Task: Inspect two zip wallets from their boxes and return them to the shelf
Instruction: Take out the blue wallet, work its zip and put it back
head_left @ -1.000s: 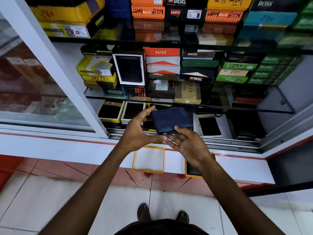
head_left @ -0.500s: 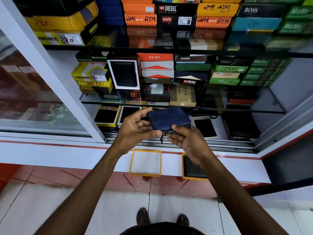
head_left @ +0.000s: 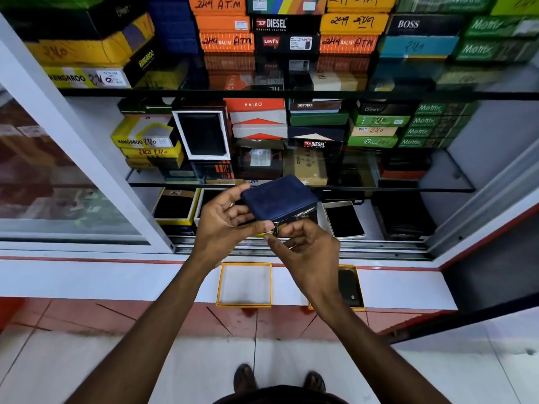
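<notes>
Left hand [head_left: 224, 220] gripped the blue zip wallet [head_left: 278, 199] at frame centre; right hand [head_left: 303, 243], open a second earlier, now pinched the zip pull [head_left: 275, 228]. Meant inspection underway, unzipping probably next.

Left hand [head_left: 223, 221] cupped, right hand [head_left: 303, 246] pinching

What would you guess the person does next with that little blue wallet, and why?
Probably draw the zip along. The left hand grips the blue wallet, and the right hand pinches the zip pull at its corner, with the zip teeth looking mostly closed. The empty yellow-edged box waits on the ledge below.
</notes>
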